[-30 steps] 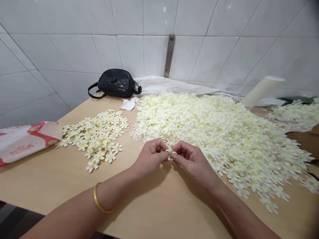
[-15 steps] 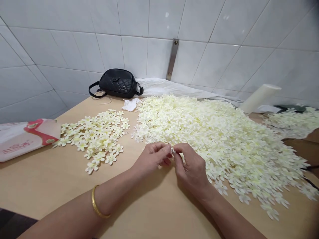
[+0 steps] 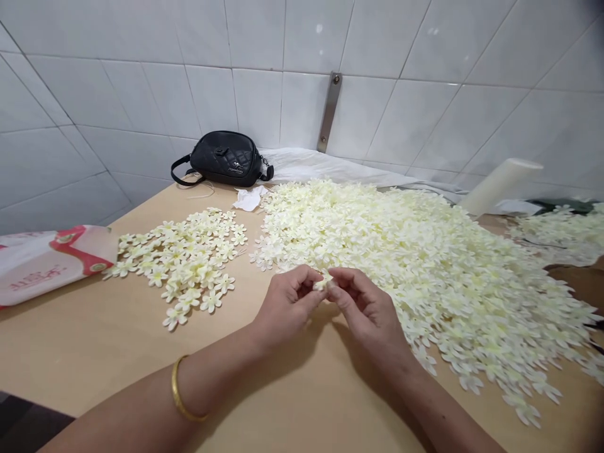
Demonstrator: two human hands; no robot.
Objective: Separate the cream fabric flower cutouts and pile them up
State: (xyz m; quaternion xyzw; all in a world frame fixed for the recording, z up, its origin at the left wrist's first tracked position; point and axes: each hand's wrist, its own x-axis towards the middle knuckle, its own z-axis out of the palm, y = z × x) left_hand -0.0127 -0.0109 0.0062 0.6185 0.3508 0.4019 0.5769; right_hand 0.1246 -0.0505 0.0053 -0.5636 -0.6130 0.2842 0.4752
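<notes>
The left hand point(image 3: 287, 302) pinches a small pale flower point(image 3: 323, 282) between thumb and forefinger, just above the tabletop point(image 3: 283, 409). The right hand point(image 3: 370, 308) meets it from the other side, thumb and forefinger gripping its near edge. The fingers hide most of the flower, so whether it is one layer or several cannot be told. Good handling here probably means the left fingers holding steady near the centre while the right work lightly, since petals this thin would likely crease or tear under a hard pinch. Wrists kept low should help both hands stay even.

Farthest left, a red-and-white bag point(image 3: 47, 264) lies with its end touching a small pile of flowers point(image 3: 189, 258). Behind that pile sit a black purse point(image 3: 224, 157) and a crumpled tissue point(image 3: 249, 199). To the right, a large heap of flowers point(image 3: 377, 226) spreads close behind the right hand and along its forearm, so a wide elbow swing could drag blooms about. A pale roll point(image 3: 503, 185) leans behind the heap, and a brown item point(image 3: 576, 280) shows partly at the right edge.
</notes>
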